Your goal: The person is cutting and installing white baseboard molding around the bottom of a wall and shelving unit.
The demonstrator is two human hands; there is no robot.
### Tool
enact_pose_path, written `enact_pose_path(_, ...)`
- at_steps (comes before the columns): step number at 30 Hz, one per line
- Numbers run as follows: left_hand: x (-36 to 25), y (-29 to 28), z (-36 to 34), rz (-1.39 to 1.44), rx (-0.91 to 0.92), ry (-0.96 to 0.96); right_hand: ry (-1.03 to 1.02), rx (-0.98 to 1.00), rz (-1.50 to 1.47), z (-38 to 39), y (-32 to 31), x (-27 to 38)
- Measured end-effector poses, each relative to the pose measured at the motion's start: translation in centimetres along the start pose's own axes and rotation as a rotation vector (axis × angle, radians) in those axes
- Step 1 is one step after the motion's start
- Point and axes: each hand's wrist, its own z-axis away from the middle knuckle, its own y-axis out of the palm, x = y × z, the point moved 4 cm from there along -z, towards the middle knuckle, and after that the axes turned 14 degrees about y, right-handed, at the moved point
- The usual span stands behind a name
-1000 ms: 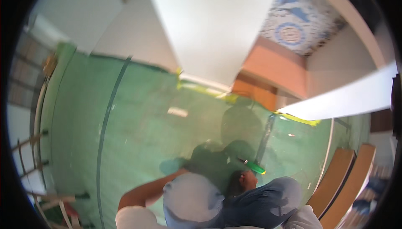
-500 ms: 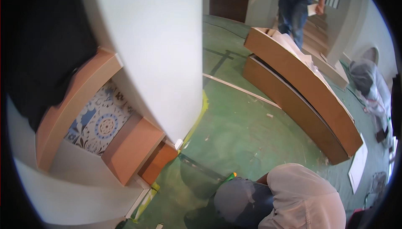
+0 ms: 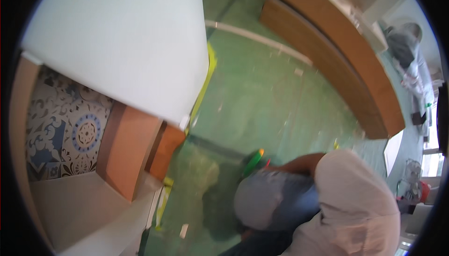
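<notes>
A bent arm in a pale sleeve (image 3: 355, 195) comes in at the lower right, and its bare forearm (image 3: 299, 165) reaches left behind a blue-grey trouser knee (image 3: 262, 200). I take this to be my right arm; my right hand is mostly hidden by the knee, so its fingers do not show. Close to where the hand disappears, a green object with a yellow-orange tip (image 3: 253, 163) stands out over the floor. Its kind is unclear. Below the knee, a small dark skin patch (image 3: 246, 232) may be part of my left hand; its fingers cannot be made out.
At left, a white wall end (image 3: 135, 45) stands over wooden steps (image 3: 128, 153) with patterned tile (image 3: 84, 134). Yellow tape (image 3: 212, 62) edges the green floor covering (image 3: 248, 92). Long brown curved-looking boards (image 3: 327, 55) lie at the upper right, with plastic-wrapped items (image 3: 411, 69) beyond.
The view has tilted downward and turned, so the floor, steps and boards sit higher. The standing person and the black shape at left have gone from view. More of the forearm and green object shows.
</notes>
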Motion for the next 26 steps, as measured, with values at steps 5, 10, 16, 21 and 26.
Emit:
enact_pose_path(5,0.1,4.0,9.6,0.154,0.019,-0.285,-0.179,0.13,-0.091,0.4,-1.4,3.5)
enact_pose_path(10,-5.0,3.3,22.7,0.216,0.03,-0.556,-0.112,-0.03,-0.233,1.4,-0.7,4.5)
enact_pose_path(16,-7.4,6.5,40.0,0.935,-0.283,-0.86,0.491,0.039,-0.505,10.1,-3.4,2.1)
enact_pose_path(21,-22.5,5.7,48.0,0.957,-0.333,-0.889,0.685,0.18,-0.709,22.4,-3.0,2.7)
enact_pose_path(26,-29.6,-0.6,40.3,1.004,-0.414,-0.824,0.959,-0.027,-1.013,36.5,-4.3,3.0)
